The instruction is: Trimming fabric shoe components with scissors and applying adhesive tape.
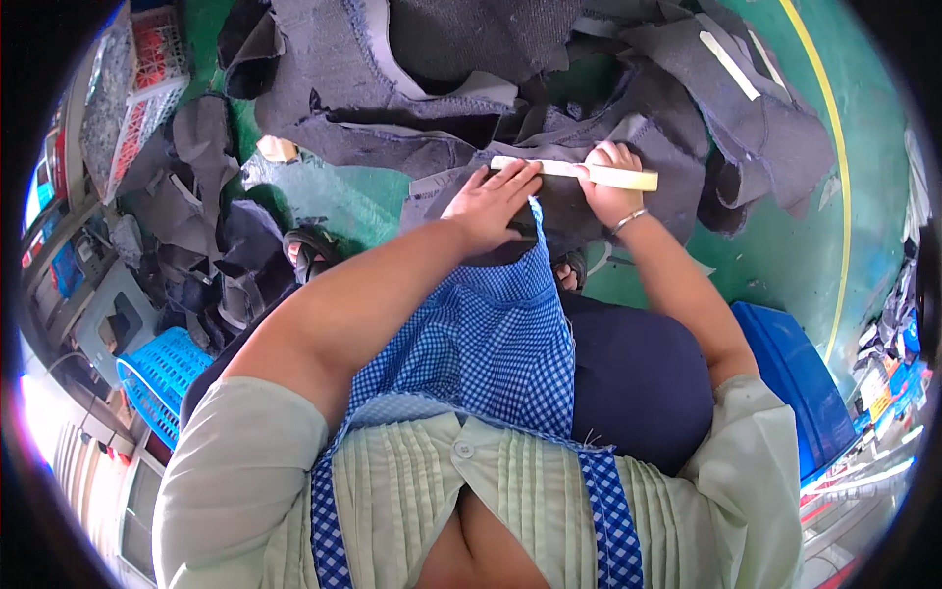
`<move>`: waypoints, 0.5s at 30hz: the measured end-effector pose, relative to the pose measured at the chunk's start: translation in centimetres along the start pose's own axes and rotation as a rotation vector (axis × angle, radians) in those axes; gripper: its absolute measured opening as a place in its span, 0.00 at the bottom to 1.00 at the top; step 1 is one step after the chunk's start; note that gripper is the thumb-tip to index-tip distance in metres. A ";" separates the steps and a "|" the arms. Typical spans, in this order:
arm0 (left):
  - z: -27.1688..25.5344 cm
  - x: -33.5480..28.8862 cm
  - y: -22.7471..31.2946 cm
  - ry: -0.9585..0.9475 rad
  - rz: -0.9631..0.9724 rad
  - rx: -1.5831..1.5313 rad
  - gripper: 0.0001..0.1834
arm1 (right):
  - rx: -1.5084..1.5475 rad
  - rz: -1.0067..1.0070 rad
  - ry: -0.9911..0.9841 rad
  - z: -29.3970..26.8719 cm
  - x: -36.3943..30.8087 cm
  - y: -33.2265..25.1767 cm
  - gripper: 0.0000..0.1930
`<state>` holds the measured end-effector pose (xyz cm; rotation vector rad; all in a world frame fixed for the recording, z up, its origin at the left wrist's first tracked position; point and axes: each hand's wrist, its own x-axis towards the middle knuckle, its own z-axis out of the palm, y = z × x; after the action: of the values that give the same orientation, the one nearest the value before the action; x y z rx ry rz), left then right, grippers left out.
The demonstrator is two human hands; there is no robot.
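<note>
A pale cream tape (564, 169) runs across a dark grey carpet-like piece (442, 194) in front of me. Its right end is thicker and yellowish, like a tape roll seen edge-on. My right hand (613, 187) is closed round this end, a bracelet at the wrist. My left hand (496, 201) lies flat, fingers stretched out, its fingertips touching the tape's left part. Under the left palm the piece is partly hidden, and my blue checked apron (471, 334) reaches up to it.
More dark grey pieces (471, 49) are heaped beyond my hands, one bearing a white strip (729, 65). Others (201, 177) lie left, near a blue basket (162, 368) and a red-and-white crate (147, 93). A blue bin (790, 383) stands right, beside a yellow floor line (839, 196).
</note>
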<state>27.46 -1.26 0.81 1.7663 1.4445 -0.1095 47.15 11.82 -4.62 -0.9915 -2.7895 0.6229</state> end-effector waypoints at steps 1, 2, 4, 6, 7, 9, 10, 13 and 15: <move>0.2 0.3 0.0 -0.008 -0.016 0.013 0.39 | 0.002 -0.045 -0.092 -0.3 0.4 0.8 0.12; 0.4 0.6 0.1 -0.015 -0.030 0.028 0.38 | 0.003 -0.090 -0.183 -0.6 0.9 1.5 0.11; -0.2 1.1 0.2 -0.058 -0.023 0.033 0.38 | 0.149 -0.201 -0.426 -1.4 2.6 3.9 0.12; -0.2 1.1 -0.3 -0.086 -0.010 0.061 0.37 | 0.124 -0.257 -0.845 -3.8 5.1 5.3 0.13; -0.9 1.2 -0.1 -0.081 -0.004 0.067 0.37 | 0.072 -0.270 -0.812 -4.6 5.2 5.6 0.16; -2.3 1.4 -0.1 -0.190 -0.045 -0.035 0.38 | 0.133 -0.100 -0.726 -7.6 6.3 4.4 0.19; -2.6 1.7 -0.3 -0.189 -0.018 -0.022 0.40 | 0.305 -0.071 -0.674 -9.1 6.0 4.0 0.25; -3.5 1.1 0.2 -0.151 0.032 0.108 0.40 | 0.116 -0.210 -0.365 -10.2 2.1 -0.8 0.38; -2.3 0.9 0.2 -0.034 0.036 0.073 0.36 | -0.072 -0.279 -0.282 -9.4 -1.2 -2.8 0.42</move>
<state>26.95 0.87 1.91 1.8400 1.3992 -0.1748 48.72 12.34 5.11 -0.5416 -3.1356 0.6713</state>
